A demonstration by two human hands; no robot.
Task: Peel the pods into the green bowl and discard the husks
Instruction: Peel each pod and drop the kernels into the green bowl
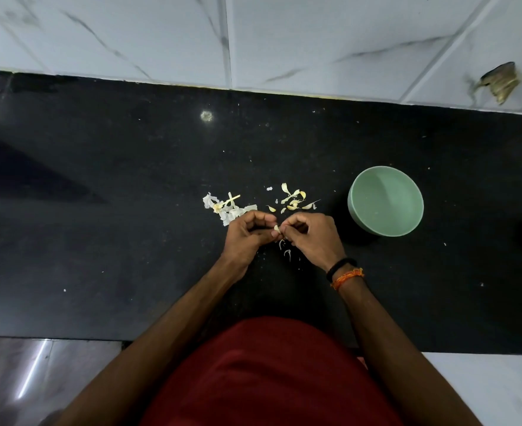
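We see both hands meeting at the middle of the frame above a black speckled stone countertop (100,241). The left hand (247,233) has its fingers curled inward, and its thumb and fingertips pinch a small pale cream pod (276,228) that shows in the narrow gap between the two hands. The right hand (313,238) is curled too, its fingertips closing on the same pod from the other side, so both hands hold it together. The right wrist carries a black cord band (339,265) and, just below it, an orange thread band (347,276).

To the right of the hands, near but apart from them, stands a round pale green bowl (358,207). We can see its smooth inner wall and floor; only a few tiny pale specks show inside, too small to tell what they are.

Just above the left hand lies a heap of thin white papery husks (227,210) with a few yellowish slivers in it. Above the right hand, between that heap and the bowl, sits a looser scatter of yellowish curled husk pieces (293,199). A few white shreds (286,252) lie directly below the hands. A red garment (269,379) fills the bottom centre, and white marble-veined tiles (315,41) span the top.
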